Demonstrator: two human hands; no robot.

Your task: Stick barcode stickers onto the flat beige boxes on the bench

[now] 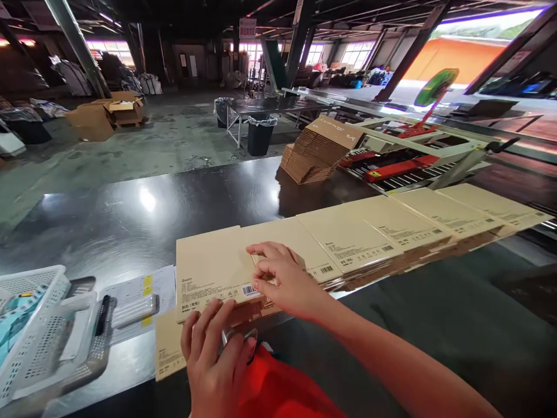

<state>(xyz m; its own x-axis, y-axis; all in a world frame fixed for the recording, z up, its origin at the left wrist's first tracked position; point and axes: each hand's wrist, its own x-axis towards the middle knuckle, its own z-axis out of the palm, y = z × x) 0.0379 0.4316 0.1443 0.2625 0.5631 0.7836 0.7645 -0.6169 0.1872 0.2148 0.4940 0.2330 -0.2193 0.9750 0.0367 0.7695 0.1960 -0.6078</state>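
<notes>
A pale cream flat box (213,261) lies at the near left end of a row, printed with small text and bearing a white barcode label (249,290). Over its right side is my right hand (282,278), fingers bent and apart, the thumb near the label; I see nothing held in it. My left hand (213,354) is curled at the box's front edge, fingertips against it. A small shiny, dark-rimmed thing (238,337) shows by its thumb, mostly hidden. Under the first box, another cream box (167,345) sticks out to the left.
More stacked cream boxes (348,238) run off to the right. At left are a white plastic basket (32,342), papers (163,284) and a black pen (102,315). Folded cardboard cartons (317,148) stand at the back beside a red-and-white machine (404,165) with rollers.
</notes>
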